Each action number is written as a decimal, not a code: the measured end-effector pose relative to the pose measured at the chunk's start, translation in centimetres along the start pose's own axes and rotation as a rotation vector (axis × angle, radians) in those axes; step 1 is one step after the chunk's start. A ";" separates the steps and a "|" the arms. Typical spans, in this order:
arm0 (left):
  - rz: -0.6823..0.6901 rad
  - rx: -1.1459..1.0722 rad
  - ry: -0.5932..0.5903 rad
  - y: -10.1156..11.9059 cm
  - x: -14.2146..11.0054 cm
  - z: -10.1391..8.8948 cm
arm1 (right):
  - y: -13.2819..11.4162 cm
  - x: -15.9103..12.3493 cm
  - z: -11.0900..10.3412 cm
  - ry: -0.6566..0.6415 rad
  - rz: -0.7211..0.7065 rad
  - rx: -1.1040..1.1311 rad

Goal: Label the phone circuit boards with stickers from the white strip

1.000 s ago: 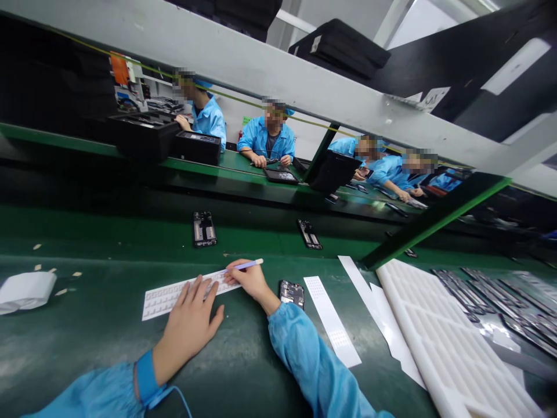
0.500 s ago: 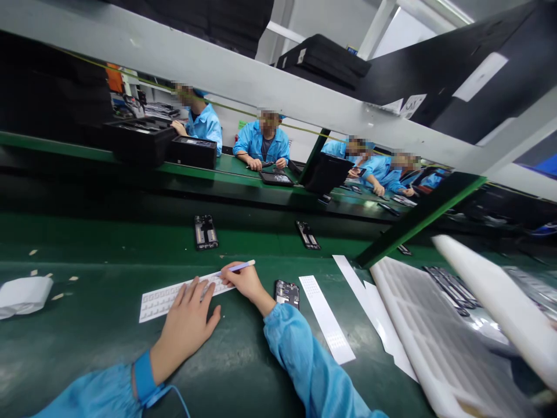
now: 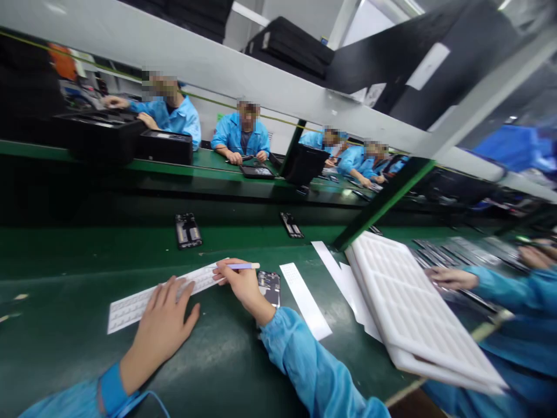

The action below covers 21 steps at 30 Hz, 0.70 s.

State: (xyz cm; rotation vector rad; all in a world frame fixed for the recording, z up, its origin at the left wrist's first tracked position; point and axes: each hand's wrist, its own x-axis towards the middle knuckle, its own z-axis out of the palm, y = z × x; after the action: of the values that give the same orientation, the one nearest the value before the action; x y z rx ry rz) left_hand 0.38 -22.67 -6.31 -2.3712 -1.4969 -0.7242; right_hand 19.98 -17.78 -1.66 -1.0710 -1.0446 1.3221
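My left hand [image 3: 159, 325] lies flat with fingers spread, pressing on a long white sheet of small stickers [image 3: 130, 305] on the green bench. My right hand [image 3: 241, 283] is closed on a thin blue-and-white tweezer-like tool [image 3: 243, 266], its tip at the sheet's right end. A black phone frame [image 3: 270, 286] lies just right of my right wrist. Both arms wear blue sleeves, and the left wrist has a blue strap with a cord.
A white backing strip [image 3: 304, 299] and white paper pieces [image 3: 337, 273] lie to the right. A co-worker's hand [image 3: 448, 277] rests by a stack of white foam trays [image 3: 404, 307]. Two phone frames [image 3: 187, 229] [image 3: 291, 224] sit on the belt. Several people in blue work across the line.
The view has swung right and down. A co-worker in blue has come into sight on the right, with the white foam tray set on the stack. My hands stay on the sheet.
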 end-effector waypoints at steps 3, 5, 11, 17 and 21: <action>0.095 -0.101 0.013 0.8 0.2 -0.3 | -2.0 -4.4 -4.3 0.091 -0.045 -0.010; 0.178 -0.209 -0.022 2.3 0.0 -0.4 | -2.5 -7.6 -7.7 0.168 -0.044 -0.049; 0.358 -0.381 -0.153 9.3 -0.8 -0.6 | 0.2 -14.8 -13.4 0.249 0.040 -0.129; 0.466 -0.414 -0.256 12.0 0.1 -0.6 | 1.1 -15.9 -13.1 0.241 0.060 -0.170; 0.461 -0.420 -0.238 11.8 0.3 -0.7 | 0.8 -15.7 -12.7 0.234 0.062 -0.147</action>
State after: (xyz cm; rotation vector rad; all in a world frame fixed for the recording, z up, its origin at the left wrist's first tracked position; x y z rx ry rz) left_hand 10.88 -28.01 -4.88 -3.0558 -0.8593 -0.7093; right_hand 32.31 -33.51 -4.64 -1.3431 -0.9496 1.1491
